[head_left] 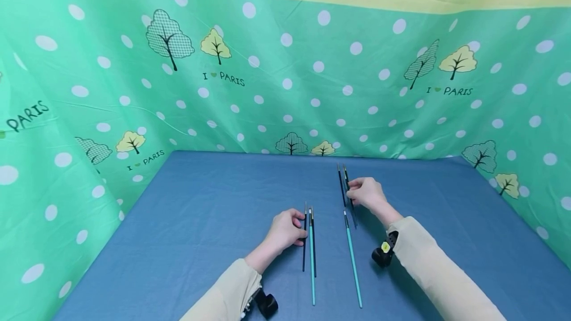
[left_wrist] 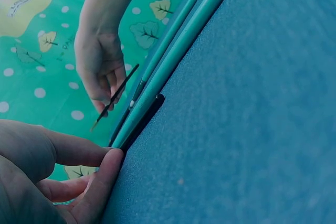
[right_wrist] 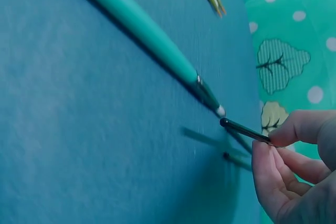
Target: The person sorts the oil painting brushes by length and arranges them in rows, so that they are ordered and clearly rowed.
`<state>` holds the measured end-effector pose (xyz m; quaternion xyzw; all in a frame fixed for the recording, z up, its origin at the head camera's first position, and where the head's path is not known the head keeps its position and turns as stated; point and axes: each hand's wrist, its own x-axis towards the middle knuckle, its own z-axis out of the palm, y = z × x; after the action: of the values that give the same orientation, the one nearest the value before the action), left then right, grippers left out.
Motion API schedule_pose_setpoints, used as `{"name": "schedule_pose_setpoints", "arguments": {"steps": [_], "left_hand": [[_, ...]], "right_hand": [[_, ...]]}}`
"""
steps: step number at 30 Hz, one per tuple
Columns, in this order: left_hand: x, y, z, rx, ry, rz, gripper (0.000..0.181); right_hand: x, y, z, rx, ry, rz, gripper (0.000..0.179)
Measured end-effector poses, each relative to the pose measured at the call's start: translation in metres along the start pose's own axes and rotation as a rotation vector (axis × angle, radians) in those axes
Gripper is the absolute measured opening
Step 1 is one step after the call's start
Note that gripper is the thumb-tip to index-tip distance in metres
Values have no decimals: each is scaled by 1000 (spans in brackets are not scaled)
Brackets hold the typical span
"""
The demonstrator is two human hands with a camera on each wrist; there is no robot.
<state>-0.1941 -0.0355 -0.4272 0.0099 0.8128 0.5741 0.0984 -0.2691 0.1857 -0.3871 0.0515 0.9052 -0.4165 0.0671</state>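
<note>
- Left hand (head_left: 284, 232), lower centre: thumb and finger pinched on a black brush (head_left: 304, 256); light grip advised, neighbours near.
- Green brush (head_left: 313, 266), just beside it.
- Second black brush (head_left: 314, 256), alongside.
- Third black brush (head_left: 341, 187), upper right of centre, on the table (head_left: 214, 187).
- Fourth black brush (head_left: 353, 209), raised, pinched by the right hand (head_left: 368, 193); best lowered level, missing the second green brush (head_left: 353, 261) below.
- Room: broad at frame left and right; far edge near upper brush tips.

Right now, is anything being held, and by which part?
The right hand pinches a dark brush around mid-length. The left hand is at another dark brush; whether gripping, I can't tell.
</note>
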Motion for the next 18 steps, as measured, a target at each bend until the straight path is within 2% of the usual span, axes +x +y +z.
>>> {"name": "schedule_pose_setpoints", "arguments": {"steps": [8, 18], "left_hand": [[1, -2, 1, -2, -4, 2, 35], [1, -2, 1, 7, -2, 8, 35]], "right_hand": [[14, 10, -7, -16, 49, -11, 36], [30, 18, -9, -20, 84, 17, 34]]}}
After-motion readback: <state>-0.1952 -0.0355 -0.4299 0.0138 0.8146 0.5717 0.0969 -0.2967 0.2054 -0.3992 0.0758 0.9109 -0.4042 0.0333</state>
